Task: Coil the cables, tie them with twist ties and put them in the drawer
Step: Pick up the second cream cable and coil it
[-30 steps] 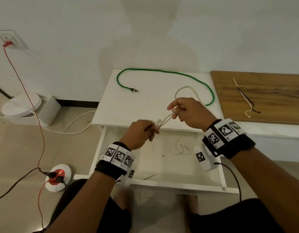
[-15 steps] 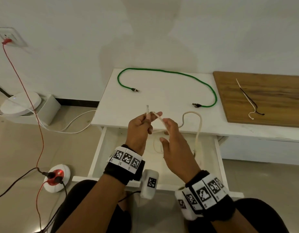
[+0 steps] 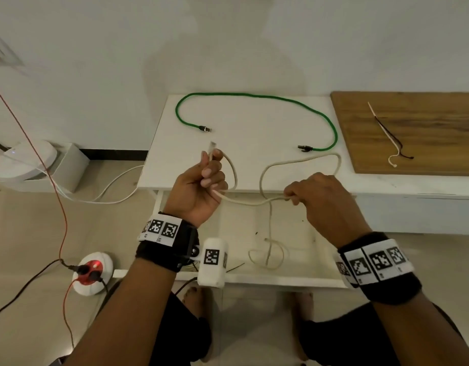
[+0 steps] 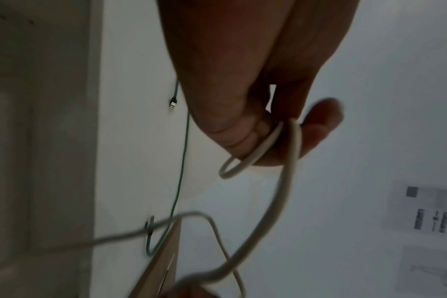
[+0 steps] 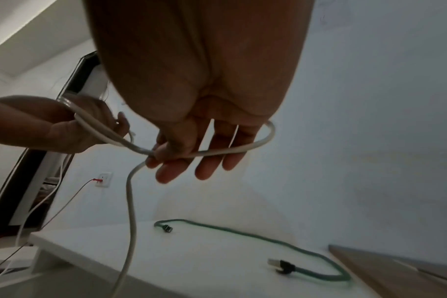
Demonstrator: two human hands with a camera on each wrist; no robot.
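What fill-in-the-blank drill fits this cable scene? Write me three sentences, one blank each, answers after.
1. Both the left hand and the right hand grip the ____ cable.
2. The green cable lies untouched on the white ____.
3. The twist ties rest on the ____ board.

Missing words: white; table; wooden

Count: two network cables, one long beige round cable (image 3: 302, 161) and one green braided cable (image 3: 257, 95) with dark plugs. Two thin twist ties, one white (image 3: 386, 133) and one dark (image 3: 395, 140), on one brown wooden board (image 3: 426, 122). One open white drawer (image 3: 281, 280), one white tabletop (image 3: 254, 122), two hands.
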